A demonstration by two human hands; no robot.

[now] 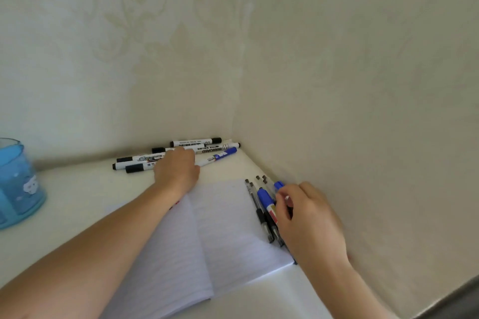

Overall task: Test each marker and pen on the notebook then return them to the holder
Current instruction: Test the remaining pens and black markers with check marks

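Whiteboard markers [197,142] are laid beyond the open notebook [225,228], pens [260,215] along its right edge, the holder [18,189] well left. A blue-capped marker [279,185] is pinched by the right hand [311,220]. The left hand [177,171] is laid over the markers, grip hidden. Picking is judged under way; uncapping is called for next.

A white desk [77,189] fits into a corner of the room. The two walls meeting there, the left wall [103,59] and the right wall [363,85], carry pale cream wallpaper with a faint leafy damask pattern. The corner seam [243,59] runs down to the desk's far end. A blurred dark grey patch [461,300] shows at bottom right.
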